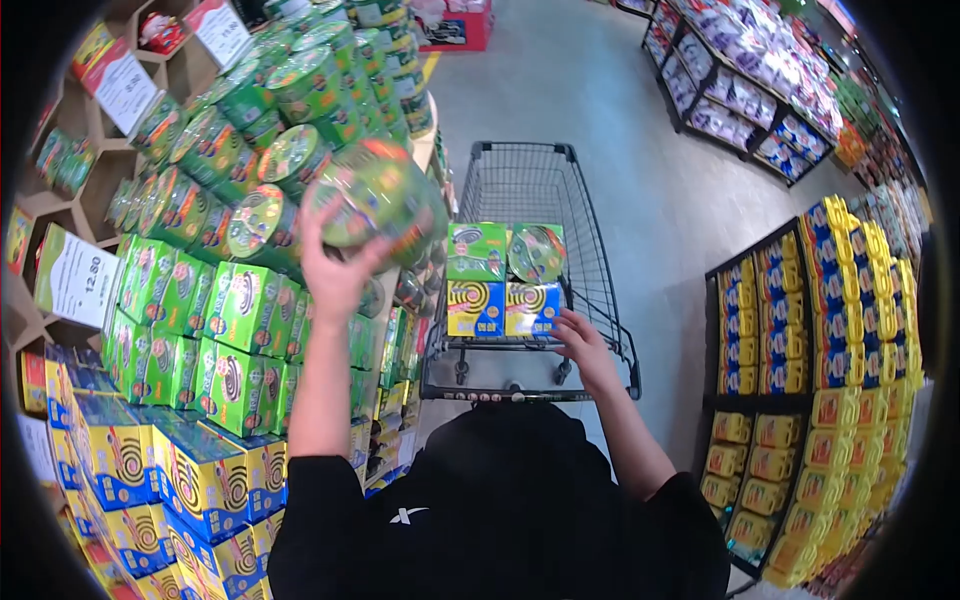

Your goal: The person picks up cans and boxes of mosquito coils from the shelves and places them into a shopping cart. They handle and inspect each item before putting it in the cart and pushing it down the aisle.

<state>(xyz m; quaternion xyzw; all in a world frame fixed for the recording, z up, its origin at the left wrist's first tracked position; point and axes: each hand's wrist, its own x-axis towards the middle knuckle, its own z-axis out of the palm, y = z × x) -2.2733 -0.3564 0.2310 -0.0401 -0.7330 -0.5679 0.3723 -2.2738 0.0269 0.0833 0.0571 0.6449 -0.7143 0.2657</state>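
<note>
My left hand (pixel 340 255) grips a round green tub (pixel 375 195), blurred by motion, in front of the stacked green tubs on the left display. My right hand (pixel 583 345) is over the near end of the shopping cart (pixel 590 220), fingers apart, beside a blue and yellow box (pixel 532 308). Another blue and yellow box (pixel 474 308) lies to its left. Behind them in the cart are a green box (pixel 476 252) and a round green tub (pixel 537 252).
Green boxes (pixel 240 305) and yellow-blue boxes (pixel 200 475) are stacked at the left, below price cards (pixel 78 275). A shelf of yellow bottles (pixel 840 380) stands at the right. Farther back is a black rack (pixel 745 95) of packages.
</note>
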